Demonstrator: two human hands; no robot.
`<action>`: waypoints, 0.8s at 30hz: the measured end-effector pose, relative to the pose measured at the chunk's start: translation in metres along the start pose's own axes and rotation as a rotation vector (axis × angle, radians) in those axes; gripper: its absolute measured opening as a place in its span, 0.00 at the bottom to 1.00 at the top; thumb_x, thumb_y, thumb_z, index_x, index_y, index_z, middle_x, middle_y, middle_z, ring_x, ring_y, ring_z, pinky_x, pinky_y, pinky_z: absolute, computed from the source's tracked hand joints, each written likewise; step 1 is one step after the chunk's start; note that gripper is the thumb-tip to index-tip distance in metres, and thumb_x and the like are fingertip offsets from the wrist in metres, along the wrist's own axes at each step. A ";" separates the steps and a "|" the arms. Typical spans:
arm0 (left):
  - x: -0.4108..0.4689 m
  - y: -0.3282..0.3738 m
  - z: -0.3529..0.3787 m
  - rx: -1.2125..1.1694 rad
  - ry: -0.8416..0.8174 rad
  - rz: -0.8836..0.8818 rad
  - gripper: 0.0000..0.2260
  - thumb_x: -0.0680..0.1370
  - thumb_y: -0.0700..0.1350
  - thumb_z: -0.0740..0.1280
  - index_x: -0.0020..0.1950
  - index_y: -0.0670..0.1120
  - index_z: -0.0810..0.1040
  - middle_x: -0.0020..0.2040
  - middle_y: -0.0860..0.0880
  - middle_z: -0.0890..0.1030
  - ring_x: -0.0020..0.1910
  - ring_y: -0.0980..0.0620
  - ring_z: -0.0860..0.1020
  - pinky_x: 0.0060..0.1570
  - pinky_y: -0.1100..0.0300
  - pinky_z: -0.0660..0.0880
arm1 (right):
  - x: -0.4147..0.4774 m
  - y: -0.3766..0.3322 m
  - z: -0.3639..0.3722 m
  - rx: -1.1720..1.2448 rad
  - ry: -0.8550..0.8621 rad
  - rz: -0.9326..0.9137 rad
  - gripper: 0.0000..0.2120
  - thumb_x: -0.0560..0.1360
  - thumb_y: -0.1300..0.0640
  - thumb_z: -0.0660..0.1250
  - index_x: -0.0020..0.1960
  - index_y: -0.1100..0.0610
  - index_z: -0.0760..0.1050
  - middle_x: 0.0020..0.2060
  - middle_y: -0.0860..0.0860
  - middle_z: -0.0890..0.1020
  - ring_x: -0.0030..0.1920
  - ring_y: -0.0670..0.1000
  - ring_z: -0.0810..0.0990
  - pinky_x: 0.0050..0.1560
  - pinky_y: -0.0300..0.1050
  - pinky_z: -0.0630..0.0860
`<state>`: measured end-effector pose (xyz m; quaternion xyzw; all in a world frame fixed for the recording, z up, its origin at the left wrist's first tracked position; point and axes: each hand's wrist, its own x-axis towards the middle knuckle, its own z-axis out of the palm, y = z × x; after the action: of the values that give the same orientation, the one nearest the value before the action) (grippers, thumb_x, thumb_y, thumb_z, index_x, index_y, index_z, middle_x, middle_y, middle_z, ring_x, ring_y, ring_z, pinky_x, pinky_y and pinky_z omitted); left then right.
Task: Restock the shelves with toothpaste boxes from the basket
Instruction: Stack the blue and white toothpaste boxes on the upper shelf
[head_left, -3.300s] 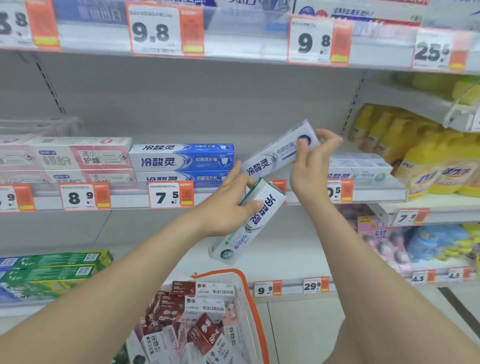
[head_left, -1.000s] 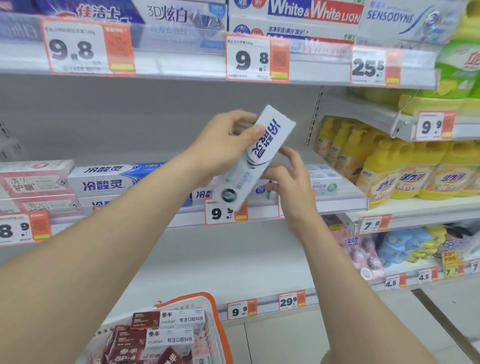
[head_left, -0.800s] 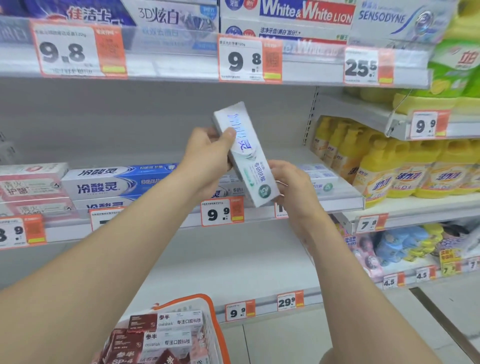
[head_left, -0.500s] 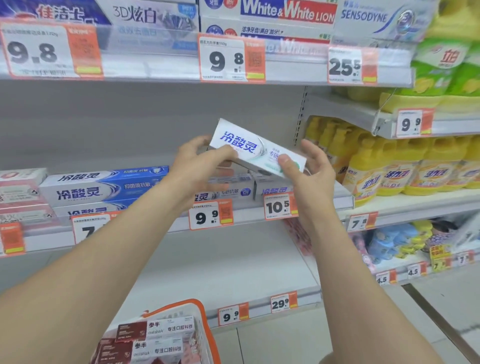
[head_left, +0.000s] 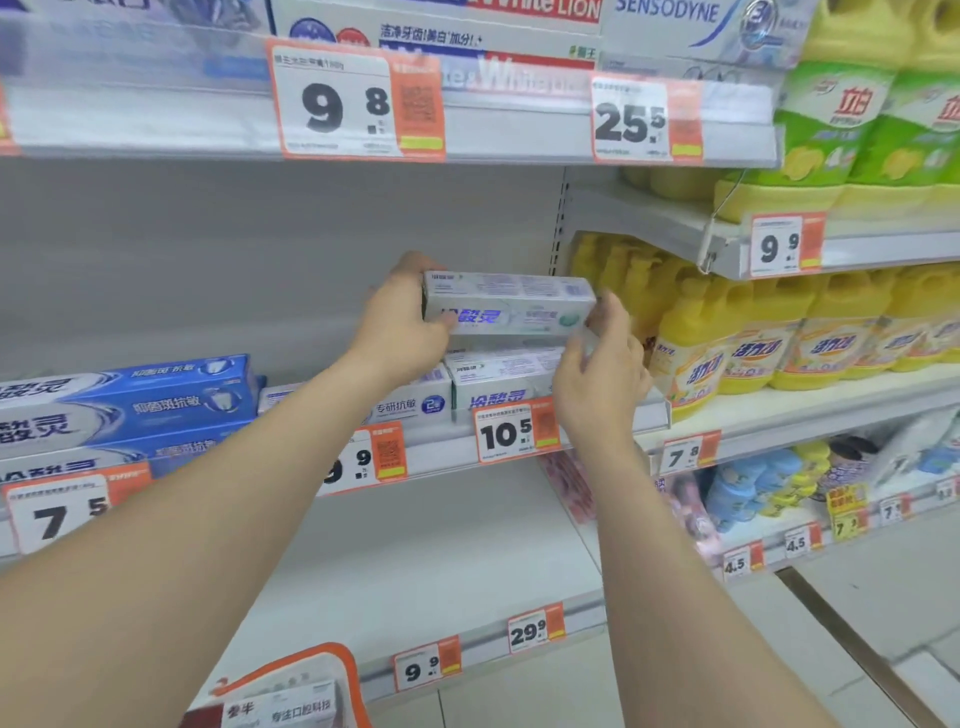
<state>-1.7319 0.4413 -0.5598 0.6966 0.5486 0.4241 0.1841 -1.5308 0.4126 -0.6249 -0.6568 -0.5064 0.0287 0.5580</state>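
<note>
Bottom edge, nearest: basket (head_left: 332, 657), orange rim, cartons (head_left: 291, 709) inside. Mid-range: left hand (head_left: 400, 332) grips the left end of one box (head_left: 509, 304); right hand (head_left: 597, 374) pinches its right end. Box level, just above a shelved box (head_left: 498, 376) on the shelf (head_left: 447, 449), over the 10.5 tag (head_left: 514, 431). Left: blue boxes (head_left: 156, 400). Far right: yellow bottles (head_left: 727, 338).

Both arms outstretched; left hand (head_left: 400, 325) curled, gripping; right hand (head_left: 597, 382) seemingly pinching.

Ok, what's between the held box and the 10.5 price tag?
A white toothpaste box resting on the shelf, just under the held box; head view.
</note>
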 end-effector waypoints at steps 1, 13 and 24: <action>0.005 -0.001 0.007 0.023 0.030 -0.003 0.16 0.80 0.39 0.68 0.67 0.47 0.72 0.56 0.46 0.80 0.57 0.44 0.76 0.46 0.57 0.71 | -0.002 0.005 0.001 -0.082 0.012 0.031 0.27 0.80 0.59 0.61 0.78 0.49 0.64 0.71 0.49 0.76 0.74 0.53 0.68 0.74 0.61 0.61; 0.041 0.007 0.037 0.342 -0.496 -0.234 0.07 0.79 0.37 0.57 0.51 0.40 0.74 0.45 0.41 0.75 0.38 0.45 0.72 0.37 0.57 0.66 | -0.002 0.020 0.010 -0.148 -0.037 0.157 0.23 0.82 0.54 0.56 0.77 0.52 0.68 0.69 0.54 0.77 0.72 0.57 0.71 0.74 0.60 0.58; 0.032 -0.010 0.049 0.383 -0.404 0.088 0.16 0.83 0.59 0.65 0.66 0.51 0.80 0.68 0.51 0.79 0.69 0.47 0.74 0.65 0.57 0.70 | 0.004 0.022 0.009 -0.117 -0.056 0.212 0.25 0.83 0.48 0.56 0.79 0.52 0.67 0.73 0.54 0.75 0.74 0.56 0.69 0.77 0.58 0.54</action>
<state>-1.6986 0.4844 -0.5826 0.8123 0.5402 0.1728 0.1361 -1.5202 0.4245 -0.6428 -0.7371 -0.4502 0.0760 0.4983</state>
